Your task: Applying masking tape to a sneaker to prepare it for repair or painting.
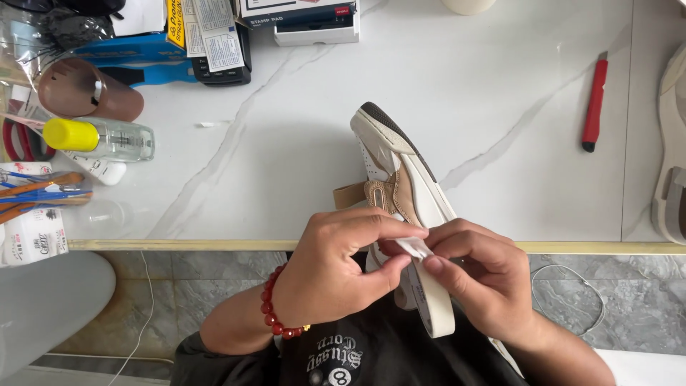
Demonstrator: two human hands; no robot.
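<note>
**Both hands pinching a white scrap against a sneaker's sole**

At the near edge of the desk [500,107] we hold a white and tan sneaker [396,168] turned on its side, toe pointing away over the marble top, heel down toward our lap. Our left hand [336,268] and right hand [479,275] meet at the midsole, and both pinch a small white scrap [416,248], cloth or paper, we cannot tell which, pressed against the sole's edge. A red bead bracelet [275,304] sits on the left wrist.

We judge the work on the sole to be under way: the scrap is on the middle stretch, and the toe end looks clean and white, though we cannot say how much has been gone over. A tan strap [350,194] hangs loose from the upper.

Along the far edge, toward the left corner, lie a white box with a dark band [314,18], a black block under white printed labels [221,46] and a blue package [136,48]. At the left edge sit a brown cup [86,91] on its side, a clear bottle with a yellow cap [100,137] and a white labelled pack [32,239] under brushes. Toward the right edge lies a red utility knife [593,104], and a second shoe [672,150] shows partly there.
</note>
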